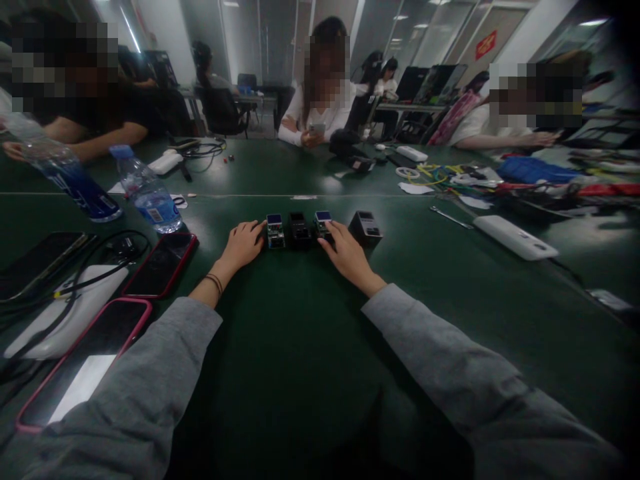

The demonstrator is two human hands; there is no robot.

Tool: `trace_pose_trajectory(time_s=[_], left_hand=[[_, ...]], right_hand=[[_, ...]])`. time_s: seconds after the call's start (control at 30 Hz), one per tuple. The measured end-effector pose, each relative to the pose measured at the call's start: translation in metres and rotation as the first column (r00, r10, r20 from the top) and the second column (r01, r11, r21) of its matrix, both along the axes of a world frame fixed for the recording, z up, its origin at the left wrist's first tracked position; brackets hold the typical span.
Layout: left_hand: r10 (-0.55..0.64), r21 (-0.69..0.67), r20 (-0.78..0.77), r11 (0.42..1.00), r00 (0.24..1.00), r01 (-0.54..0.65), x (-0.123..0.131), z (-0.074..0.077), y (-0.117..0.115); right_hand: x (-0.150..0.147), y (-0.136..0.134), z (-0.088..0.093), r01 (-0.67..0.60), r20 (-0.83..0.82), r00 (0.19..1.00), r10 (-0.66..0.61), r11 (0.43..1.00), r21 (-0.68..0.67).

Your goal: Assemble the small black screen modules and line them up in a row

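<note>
Four small block-like devices stand in a row on the dark green table (280, 373). At the left end is a circuit board device with a small screen (275, 230); my left hand (244, 245) lies beside it, fingers stretched out, fingertips at its left side. A black device (299, 229) comes second. My right hand (347, 252) has its thumb and fingers around the front and right side of a second circuit board device (323, 219), partly hiding it. Further right, a dark grey box-shaped device (366, 227) stands apart, slightly turned.
Left are two bottles (150, 197) (75, 177), phones (161, 265) (95, 353), a white power strip (70, 310) and black cables. Right are a wrench (450, 217), another white power strip (515, 237) and piled cables (450, 175). Several people sit across the table.
</note>
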State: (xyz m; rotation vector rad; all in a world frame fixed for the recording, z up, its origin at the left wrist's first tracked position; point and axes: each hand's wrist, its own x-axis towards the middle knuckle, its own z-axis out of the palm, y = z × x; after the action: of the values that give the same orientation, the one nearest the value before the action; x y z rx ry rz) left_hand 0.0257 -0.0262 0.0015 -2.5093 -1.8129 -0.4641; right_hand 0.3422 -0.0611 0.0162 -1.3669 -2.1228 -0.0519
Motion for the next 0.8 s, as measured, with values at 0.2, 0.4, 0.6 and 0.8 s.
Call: trace_pose_trajectory(time_s=[0.2,0.4,0.6,0.8], left_hand=[[0.007,-0.015,-0.012,1.0,1.0,-0.008,0.002,0.005,-0.002],[0.001,-0.018,-0.017,1.0,1.0,-0.001,0.002,0.004,-0.003],[0.001,-0.018,-0.005,1.0,1.0,-0.001,0.002,0.006,-0.004],[0.002,-0.009,0.006,1.0,1.0,-0.002,0.001,0.004,-0.004]], right_hand=[[0.051,0.006,0.011,0.247,-0.062,0.969,-0.239,0.935,0.254],[0.087,0.008,-0.018,0.317,-0.089,0.945,-0.315,0.948,0.02],[0.081,0.009,-0.017,0.114,-0.045,0.992,-0.118,0.991,-0.073],[0.085,0.012,-0.018,0.071,-0.058,0.995,-0.076,0.994,-0.086]])
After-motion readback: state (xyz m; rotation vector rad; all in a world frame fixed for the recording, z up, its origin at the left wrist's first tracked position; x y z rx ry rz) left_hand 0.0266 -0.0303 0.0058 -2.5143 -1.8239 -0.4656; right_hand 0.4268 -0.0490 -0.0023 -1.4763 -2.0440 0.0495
